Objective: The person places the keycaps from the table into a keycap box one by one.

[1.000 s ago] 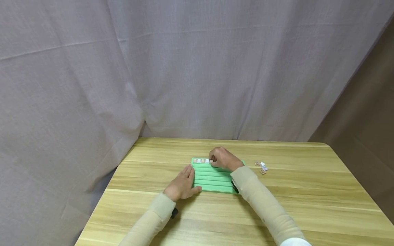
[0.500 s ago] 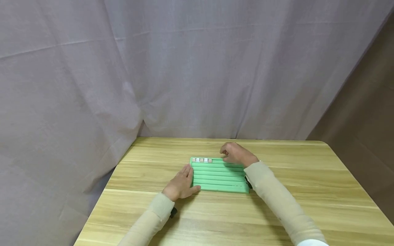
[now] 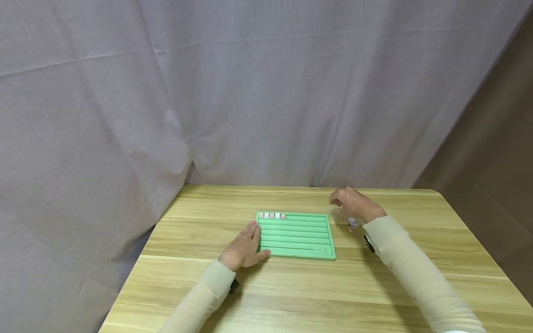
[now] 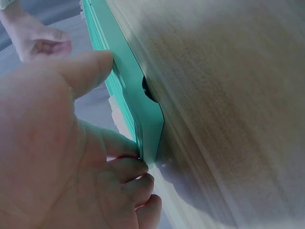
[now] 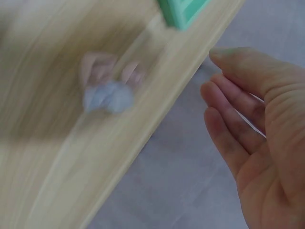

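Observation:
A flat green tray point(image 3: 293, 239) with raised ridges lies on the table. Several small beige and white keycaps point(image 3: 272, 216) stand in a row at the left of its farthest groove. My left hand point(image 3: 243, 247) rests against the tray's left side, fingers fairly straight, thumb on the near edge; the left wrist view shows the thumb point(image 4: 93, 71) on the green rim. To the right of the tray, my right hand point(image 3: 357, 204) hovers above several loose keycaps point(image 3: 352, 224). In the right wrist view its fingers point(image 5: 233, 129) are loosely bent around nothing, and the loose keycaps point(image 5: 107, 95) look blurred.
The wooden table point(image 3: 291, 296) ends at a grey curtain point(image 3: 266, 115) behind it. A brown curtain point(image 3: 491, 152) hangs at the right. Dark devices sit at both wrists.
My right hand has left the keycap row on the tray and moved right, over to the loose keycaps. The left hand has stayed at the tray's edge.

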`<state>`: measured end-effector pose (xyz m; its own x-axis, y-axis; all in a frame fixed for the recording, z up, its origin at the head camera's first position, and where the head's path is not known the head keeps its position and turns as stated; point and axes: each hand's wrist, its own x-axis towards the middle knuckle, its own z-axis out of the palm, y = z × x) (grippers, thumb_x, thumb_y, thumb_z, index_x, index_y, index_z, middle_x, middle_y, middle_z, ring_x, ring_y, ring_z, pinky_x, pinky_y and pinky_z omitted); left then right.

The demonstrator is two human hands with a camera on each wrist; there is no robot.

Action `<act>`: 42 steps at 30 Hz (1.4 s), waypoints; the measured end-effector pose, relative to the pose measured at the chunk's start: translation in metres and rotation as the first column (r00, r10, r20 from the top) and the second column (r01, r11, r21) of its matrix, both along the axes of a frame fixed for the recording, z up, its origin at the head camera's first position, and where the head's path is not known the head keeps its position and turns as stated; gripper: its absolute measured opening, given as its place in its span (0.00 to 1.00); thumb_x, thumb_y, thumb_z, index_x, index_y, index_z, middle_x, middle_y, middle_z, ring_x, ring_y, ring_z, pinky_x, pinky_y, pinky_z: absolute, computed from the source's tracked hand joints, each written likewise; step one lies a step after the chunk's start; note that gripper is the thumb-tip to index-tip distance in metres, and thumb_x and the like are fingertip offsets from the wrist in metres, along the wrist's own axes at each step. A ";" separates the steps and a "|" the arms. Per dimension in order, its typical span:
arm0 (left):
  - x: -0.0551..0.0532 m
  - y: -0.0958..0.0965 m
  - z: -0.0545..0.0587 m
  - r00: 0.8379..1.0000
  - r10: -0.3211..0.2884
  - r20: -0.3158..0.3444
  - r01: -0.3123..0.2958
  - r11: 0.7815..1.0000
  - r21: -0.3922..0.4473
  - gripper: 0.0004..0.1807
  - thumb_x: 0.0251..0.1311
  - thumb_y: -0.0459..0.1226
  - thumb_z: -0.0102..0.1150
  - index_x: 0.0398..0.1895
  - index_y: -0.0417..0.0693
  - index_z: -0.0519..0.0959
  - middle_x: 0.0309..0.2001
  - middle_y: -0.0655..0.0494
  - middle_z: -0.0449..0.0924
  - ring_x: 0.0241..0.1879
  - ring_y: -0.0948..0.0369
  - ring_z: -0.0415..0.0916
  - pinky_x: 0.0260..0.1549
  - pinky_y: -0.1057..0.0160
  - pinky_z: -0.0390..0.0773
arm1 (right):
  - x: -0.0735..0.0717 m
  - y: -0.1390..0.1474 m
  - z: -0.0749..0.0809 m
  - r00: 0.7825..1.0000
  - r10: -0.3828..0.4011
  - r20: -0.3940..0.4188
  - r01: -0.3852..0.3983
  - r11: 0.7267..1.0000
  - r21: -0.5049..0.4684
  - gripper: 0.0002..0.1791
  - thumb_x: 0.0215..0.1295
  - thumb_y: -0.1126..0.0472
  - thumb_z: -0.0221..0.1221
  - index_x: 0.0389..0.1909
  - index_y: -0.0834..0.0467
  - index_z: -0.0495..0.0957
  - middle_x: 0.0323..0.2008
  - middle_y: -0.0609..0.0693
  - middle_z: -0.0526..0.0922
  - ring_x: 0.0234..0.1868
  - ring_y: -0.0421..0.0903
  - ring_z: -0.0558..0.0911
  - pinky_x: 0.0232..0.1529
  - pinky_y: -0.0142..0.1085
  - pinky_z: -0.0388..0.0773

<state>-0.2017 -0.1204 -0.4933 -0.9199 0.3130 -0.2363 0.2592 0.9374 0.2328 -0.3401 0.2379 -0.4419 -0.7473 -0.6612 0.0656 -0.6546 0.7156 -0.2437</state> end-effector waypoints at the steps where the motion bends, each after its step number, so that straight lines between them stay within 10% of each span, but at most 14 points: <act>1: 0.000 0.000 0.000 1.000 0.000 -0.001 0.000 1.000 0.000 0.50 0.78 0.61 0.49 0.84 0.33 0.48 0.86 0.38 0.42 0.87 0.46 0.42 0.86 0.49 0.51 | 0.001 0.006 0.000 1.000 -0.003 -0.006 0.003 1.000 0.005 0.07 0.61 0.72 0.70 0.33 0.59 0.84 0.34 0.51 0.86 0.36 0.45 0.81 0.38 0.40 0.81; 9: -0.002 0.002 -0.001 1.000 -0.018 -0.010 0.017 1.000 -0.010 0.50 0.78 0.61 0.48 0.84 0.33 0.48 0.86 0.38 0.42 0.87 0.46 0.41 0.86 0.50 0.51 | 0.007 0.042 -0.007 0.998 -0.044 0.041 0.042 0.998 0.043 0.18 0.60 0.74 0.68 0.23 0.58 0.69 0.23 0.44 0.64 0.27 0.39 0.62 0.29 0.32 0.57; 16: -0.001 0.001 -0.002 1.000 -0.010 -0.015 0.010 1.000 -0.004 0.50 0.78 0.61 0.49 0.84 0.32 0.49 0.86 0.37 0.43 0.87 0.46 0.42 0.86 0.50 0.52 | 0.008 0.057 -0.017 1.000 0.013 -0.020 -0.013 0.999 0.031 0.13 0.57 0.74 0.71 0.26 0.56 0.77 0.28 0.48 0.80 0.30 0.40 0.72 0.30 0.31 0.68; 42: -0.004 0.002 -0.001 1.000 -0.011 -0.021 0.010 1.000 -0.019 0.50 0.78 0.61 0.48 0.84 0.33 0.49 0.86 0.38 0.43 0.87 0.47 0.42 0.86 0.50 0.52 | -0.001 0.051 -0.035 0.999 0.051 0.009 -0.052 0.997 0.061 0.10 0.56 0.74 0.75 0.34 0.57 0.88 0.36 0.51 0.91 0.37 0.45 0.88 0.36 0.35 0.87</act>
<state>-0.2052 -0.1184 -0.4943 -0.9215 0.3181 -0.2226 0.2736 0.9388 0.2091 -0.3415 0.2885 -0.4767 -0.7124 -0.7016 0.0180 -0.6893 0.6947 -0.2057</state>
